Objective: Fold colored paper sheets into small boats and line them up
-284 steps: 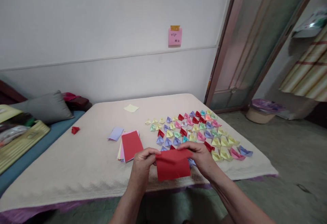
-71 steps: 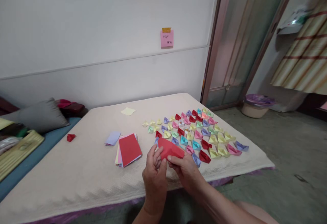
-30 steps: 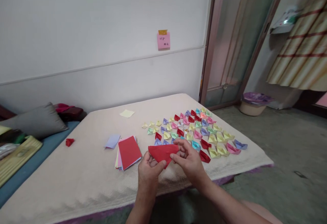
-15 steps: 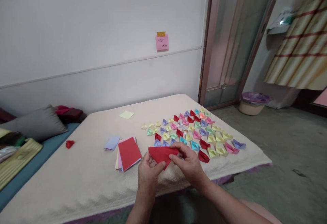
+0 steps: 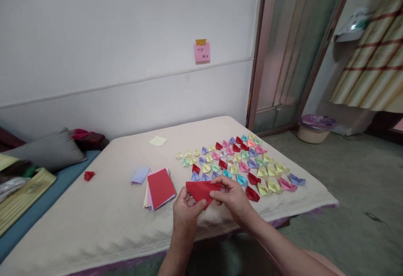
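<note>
A folded piece of red paper (image 5: 201, 190), roughly triangular with its point downward, is held up between my two hands over the bed's front part. My left hand (image 5: 186, 213) pinches its left side, thumb on the near face. At its right side my right hand (image 5: 231, 196) grips it, with thumb and fingers closed on the edge; some fingertips are behind the paper. Just left of my hands lies a stack of coloured paper (image 5: 161, 188) with a red sheet on top. Beyond and right of them stand rows of small folded paper boats (image 5: 244, 166) in many colours.
The cream-covered bed (image 5: 110, 217) meets a white wall. On it lie folded lilac paper (image 5: 140, 175), a yellow sheet (image 5: 158, 141) and a crumpled-looking red paper piece (image 5: 89, 176). A grey pillow (image 5: 53, 152) is at left, a lined bin (image 5: 315, 129) on the floor at right.
The whole view has shifted slightly, so things appear a little further right. Both hands keep hold of the red paper, with hardly any change in their grip.
</note>
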Motion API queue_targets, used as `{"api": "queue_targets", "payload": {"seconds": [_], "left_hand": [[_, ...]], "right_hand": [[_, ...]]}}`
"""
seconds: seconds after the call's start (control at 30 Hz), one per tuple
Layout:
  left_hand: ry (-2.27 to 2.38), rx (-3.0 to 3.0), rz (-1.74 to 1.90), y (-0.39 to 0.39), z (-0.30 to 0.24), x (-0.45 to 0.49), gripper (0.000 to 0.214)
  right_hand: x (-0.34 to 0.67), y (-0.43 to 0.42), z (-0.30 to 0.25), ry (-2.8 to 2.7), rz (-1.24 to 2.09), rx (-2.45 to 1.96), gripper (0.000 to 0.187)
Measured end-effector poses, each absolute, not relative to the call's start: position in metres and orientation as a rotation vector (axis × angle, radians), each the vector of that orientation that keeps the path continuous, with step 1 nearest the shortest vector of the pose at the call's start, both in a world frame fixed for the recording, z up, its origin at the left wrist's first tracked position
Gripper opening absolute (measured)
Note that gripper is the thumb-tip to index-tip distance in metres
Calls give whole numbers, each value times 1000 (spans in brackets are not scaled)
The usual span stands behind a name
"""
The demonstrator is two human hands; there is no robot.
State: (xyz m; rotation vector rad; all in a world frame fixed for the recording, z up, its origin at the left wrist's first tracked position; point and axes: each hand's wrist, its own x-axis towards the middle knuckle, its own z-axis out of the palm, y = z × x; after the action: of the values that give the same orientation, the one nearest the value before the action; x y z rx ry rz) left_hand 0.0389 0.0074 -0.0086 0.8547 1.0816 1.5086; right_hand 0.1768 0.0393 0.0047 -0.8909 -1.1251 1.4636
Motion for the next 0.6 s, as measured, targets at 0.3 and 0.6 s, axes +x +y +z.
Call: {"api": "queue_targets", "payload": {"seconds": [0.3,0.6], "left_hand": [[1141,981,1514,4,-9,32,23],[1261,1032,1600,-2,4,31,41]], "right_hand": [[181,43,-1,-1148,1430,-929,14],[185,45,-4,-1249,1434,-915,10]]}}
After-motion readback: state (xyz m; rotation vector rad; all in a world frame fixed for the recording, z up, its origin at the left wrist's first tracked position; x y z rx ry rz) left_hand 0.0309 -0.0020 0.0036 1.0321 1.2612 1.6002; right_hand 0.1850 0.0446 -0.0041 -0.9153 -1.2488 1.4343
